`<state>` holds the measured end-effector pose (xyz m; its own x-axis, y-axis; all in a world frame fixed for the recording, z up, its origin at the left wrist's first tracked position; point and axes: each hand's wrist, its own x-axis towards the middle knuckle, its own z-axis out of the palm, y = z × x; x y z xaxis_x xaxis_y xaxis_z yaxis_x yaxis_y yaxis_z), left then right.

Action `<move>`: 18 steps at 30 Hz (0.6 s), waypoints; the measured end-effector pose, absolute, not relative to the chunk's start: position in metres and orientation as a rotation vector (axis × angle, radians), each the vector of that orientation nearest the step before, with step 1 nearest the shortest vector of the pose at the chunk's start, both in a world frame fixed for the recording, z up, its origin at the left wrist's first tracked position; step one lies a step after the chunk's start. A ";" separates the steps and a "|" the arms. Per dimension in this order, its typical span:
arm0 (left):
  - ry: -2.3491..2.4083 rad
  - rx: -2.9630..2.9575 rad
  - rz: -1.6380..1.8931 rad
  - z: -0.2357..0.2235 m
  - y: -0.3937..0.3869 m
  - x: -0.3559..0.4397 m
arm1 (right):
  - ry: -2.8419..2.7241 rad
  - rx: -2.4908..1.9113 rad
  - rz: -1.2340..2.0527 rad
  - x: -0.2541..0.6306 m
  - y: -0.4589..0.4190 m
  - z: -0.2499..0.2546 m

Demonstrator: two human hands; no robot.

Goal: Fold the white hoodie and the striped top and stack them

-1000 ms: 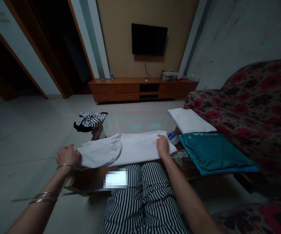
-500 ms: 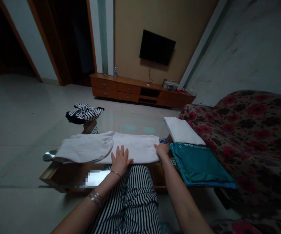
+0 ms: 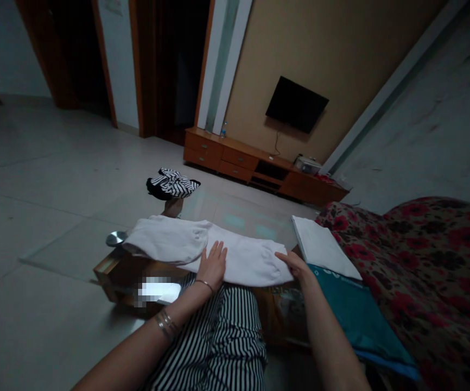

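Left hand [image 3: 213, 266] lies open and flat on the white garment [image 3: 247, 267], fingers spread, no clench. Right hand [image 3: 294, 264] reaches the garment's right end, fingertips at its edge; can't tell if pinching. Garment lies folded lengthwise across the glass-topped worktop [image 3: 108, 271]. Folded white cloth [image 3: 320, 247] at 2 o'clock, folded teal cloth [image 3: 359, 317] at 4, black-and-white striped bundle [image 3: 172, 183] at 12.

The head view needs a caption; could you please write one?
Left hand and right hand touch a folded white garment on a low table.
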<state>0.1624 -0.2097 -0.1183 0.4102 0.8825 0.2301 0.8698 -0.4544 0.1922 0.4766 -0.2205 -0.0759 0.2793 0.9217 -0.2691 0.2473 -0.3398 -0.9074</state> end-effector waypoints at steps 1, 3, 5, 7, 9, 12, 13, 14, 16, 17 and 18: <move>1.652 2.598 0.478 -0.115 -0.198 0.156 | -1.049 -1.718 1.161 0.476 -0.221 -0.067; 1.713 2.561 0.445 -0.110 -0.172 0.143 | -1.050 -1.632 1.252 0.472 -0.221 -0.047; 1.729 2.535 0.411 -0.111 -0.149 0.134 | -1.109 -1.585 1.274 0.462 -0.219 -0.025; 1.701 2.543 0.410 -0.117 -0.133 0.129 | -1.161 -1.553 1.282 0.445 -0.215 -0.001; 1.663 2.558 0.413 -0.125 -0.127 0.128 | -1.184 -1.543 1.265 0.424 -0.209 0.021; 1.607 2.575 0.417 -0.136 -0.128 0.129 | -1.234 -1.572 1.161 0.388 -0.195 0.049; 1.589 2.579 0.429 -0.138 -0.130 0.129 | -1.256 -1.576 1.119 0.375 -0.189 0.057; 1.573 2.581 0.446 -0.139 -0.131 0.129 | -1.275 -1.568 1.090 0.361 -0.182 0.063; 1.535 2.577 0.492 -0.138 -0.134 0.127 | -1.304 -1.521 1.079 0.333 -0.165 0.074; 1.504 2.567 0.522 -0.137 -0.135 0.127 | -1.317 -1.489 1.091 0.317 -0.156 0.078; 1.467 2.552 0.551 -0.135 -0.137 0.126 | -1.332 -1.460 1.108 0.301 -0.147 0.081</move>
<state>0.1261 -0.1365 -0.1352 0.4555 0.8572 0.2402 0.8033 -0.5120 0.3041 0.3008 -0.1470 0.0808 0.0405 0.9970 -0.0654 0.2458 -0.0734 -0.9665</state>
